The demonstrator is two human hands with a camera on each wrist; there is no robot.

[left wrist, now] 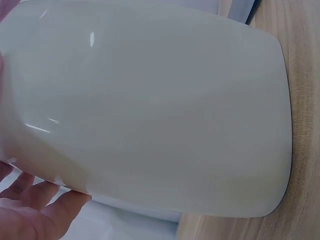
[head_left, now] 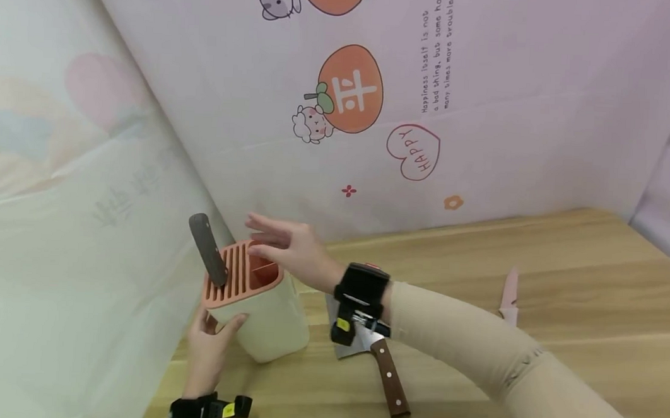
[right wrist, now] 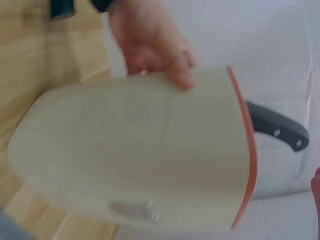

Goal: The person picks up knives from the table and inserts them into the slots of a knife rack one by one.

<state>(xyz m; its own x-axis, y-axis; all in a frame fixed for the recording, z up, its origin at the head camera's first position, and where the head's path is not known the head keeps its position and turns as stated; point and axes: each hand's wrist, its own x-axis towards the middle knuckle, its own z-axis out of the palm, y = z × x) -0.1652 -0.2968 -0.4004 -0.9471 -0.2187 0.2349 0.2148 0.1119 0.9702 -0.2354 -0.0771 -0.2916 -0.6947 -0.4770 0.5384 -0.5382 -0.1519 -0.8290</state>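
Observation:
A cream knife block [head_left: 274, 326] with a slotted orange top stands upright on the table. My left hand [head_left: 209, 347] holds its near left side, thumb on the front wall just below the rim; in the left wrist view the fingers [left wrist: 67, 210] curl along the block's edge. A knife's dark handle [head_left: 208, 250] sticks up from a slot at the left, its blade hidden inside. Over the block's right, wider compartments hovers my right hand [head_left: 295, 251], fingers extended and nothing held. In the right wrist view only a sliver of its fingers [right wrist: 316, 192] shows at the edge.
A cleaver with a brown riveted handle [head_left: 390, 379] lies right of the block, its blade partly under my right wrist in the head view. Farther right lies a pink-bladed knife [head_left: 510, 294], partly behind my sleeve. Printed white cloth [head_left: 505, 117] hangs behind and at the left.

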